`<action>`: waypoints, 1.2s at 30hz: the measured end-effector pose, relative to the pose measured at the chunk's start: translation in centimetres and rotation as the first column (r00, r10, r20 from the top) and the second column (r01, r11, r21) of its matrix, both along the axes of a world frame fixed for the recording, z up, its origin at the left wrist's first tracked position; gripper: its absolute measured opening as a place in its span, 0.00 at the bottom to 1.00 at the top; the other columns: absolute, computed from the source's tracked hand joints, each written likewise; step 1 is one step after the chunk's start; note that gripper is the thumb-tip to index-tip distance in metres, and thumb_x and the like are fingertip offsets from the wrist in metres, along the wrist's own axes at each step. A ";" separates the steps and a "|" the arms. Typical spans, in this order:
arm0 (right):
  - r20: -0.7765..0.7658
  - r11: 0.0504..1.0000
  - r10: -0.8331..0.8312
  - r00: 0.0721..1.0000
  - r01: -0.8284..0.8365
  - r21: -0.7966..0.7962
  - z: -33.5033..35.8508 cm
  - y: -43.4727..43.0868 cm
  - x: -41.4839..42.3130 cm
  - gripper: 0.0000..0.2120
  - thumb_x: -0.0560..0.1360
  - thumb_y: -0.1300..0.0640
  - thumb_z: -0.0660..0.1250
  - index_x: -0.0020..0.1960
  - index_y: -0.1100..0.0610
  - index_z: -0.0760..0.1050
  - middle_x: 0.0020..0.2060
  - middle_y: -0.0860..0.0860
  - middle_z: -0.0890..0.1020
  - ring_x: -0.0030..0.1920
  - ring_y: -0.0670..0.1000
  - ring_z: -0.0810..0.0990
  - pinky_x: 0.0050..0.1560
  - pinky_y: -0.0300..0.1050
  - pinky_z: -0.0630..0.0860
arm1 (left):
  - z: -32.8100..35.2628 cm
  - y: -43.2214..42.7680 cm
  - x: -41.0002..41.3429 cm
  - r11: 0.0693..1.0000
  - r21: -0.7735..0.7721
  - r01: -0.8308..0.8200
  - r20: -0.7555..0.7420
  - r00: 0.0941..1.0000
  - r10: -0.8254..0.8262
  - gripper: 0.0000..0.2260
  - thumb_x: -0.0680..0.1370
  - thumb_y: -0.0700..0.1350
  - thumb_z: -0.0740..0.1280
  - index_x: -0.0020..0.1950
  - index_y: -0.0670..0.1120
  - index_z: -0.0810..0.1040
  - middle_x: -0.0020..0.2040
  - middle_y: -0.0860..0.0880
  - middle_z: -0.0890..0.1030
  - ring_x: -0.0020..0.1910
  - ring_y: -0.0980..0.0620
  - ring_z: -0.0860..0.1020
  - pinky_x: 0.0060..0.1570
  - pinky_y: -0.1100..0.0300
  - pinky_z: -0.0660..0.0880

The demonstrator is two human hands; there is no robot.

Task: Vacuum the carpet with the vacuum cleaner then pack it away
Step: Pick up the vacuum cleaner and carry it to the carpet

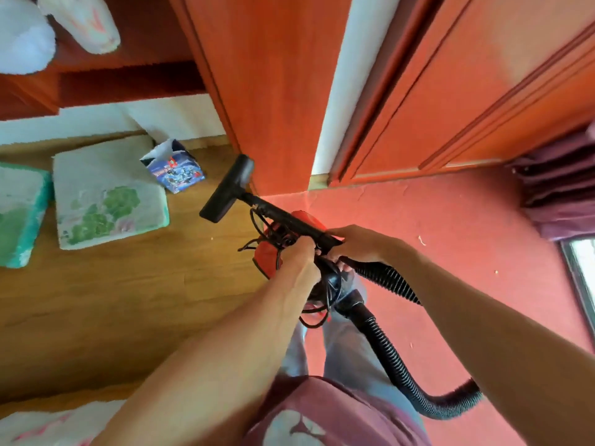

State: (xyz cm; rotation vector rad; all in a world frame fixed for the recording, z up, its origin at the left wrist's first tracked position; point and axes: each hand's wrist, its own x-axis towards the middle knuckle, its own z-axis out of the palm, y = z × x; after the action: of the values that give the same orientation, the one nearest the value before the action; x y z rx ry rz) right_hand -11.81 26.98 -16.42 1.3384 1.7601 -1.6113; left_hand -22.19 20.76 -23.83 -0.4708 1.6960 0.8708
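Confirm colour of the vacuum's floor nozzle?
Black. The floor nozzle shows best in the head view, against the wooden floor.

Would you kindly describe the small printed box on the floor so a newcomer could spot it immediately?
Start at the tall orange-red wooden cabinet in the middle and look down its left side to the light wooden floor. There, beside the white square cushion with a green pattern, lies the small blue cardboard box with a torn-open white top. It alone is blue and printed with pictures.

The floor nozzle lies right of the cushions, before the wardrobe.
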 end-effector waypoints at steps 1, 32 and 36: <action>0.011 0.999 -0.035 0.999 0.035 0.012 0.4 -0.8 1.4 0.20 0.74 0.65 0.67 0.65 0.55 0.75 0.36 0.52 0.83 0.28 0.43 0.81 0.32 0.38 0.79 | 0.4 -0.2 1.1 0.998 -0.013 0.058 0.001 0.998 -0.058 0.12 0.67 0.38 0.64 0.49 0.38 0.79 0.37 0.41 0.80 0.39 0.41 0.81 0.51 0.38 0.80; -0.102 0.313 -0.934 0.343 0.922 0.229 6.0 -47.9 53.0 0.17 0.69 0.60 0.69 0.58 0.57 0.79 0.40 0.56 0.86 0.36 0.51 0.83 0.41 0.44 0.81 | 8.1 -30.6 55.0 0.233 0.158 0.959 0.026 0.232 -0.972 0.07 0.72 0.33 0.55 0.45 0.38 0.71 0.34 0.39 0.73 0.31 0.42 0.75 0.42 0.44 0.83; -0.192 -0.051 -0.981 -0.032 0.994 0.095 6.7 -56.7 57.0 0.15 0.72 0.67 0.66 0.59 0.63 0.78 0.32 0.52 0.82 0.27 0.46 0.80 0.31 0.35 0.77 | 8.6 -37.3 62.1 -0.035 0.203 0.979 0.062 -0.049 -0.997 0.07 0.72 0.34 0.54 0.45 0.37 0.70 0.33 0.38 0.73 0.28 0.43 0.74 0.29 0.49 0.80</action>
State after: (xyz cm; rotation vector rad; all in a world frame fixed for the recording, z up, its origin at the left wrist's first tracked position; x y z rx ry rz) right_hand 45.18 -29.73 -9.67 3.2127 0.6372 -2.0169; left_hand 39.86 -16.58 -15.28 0.8162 1.2498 -0.2853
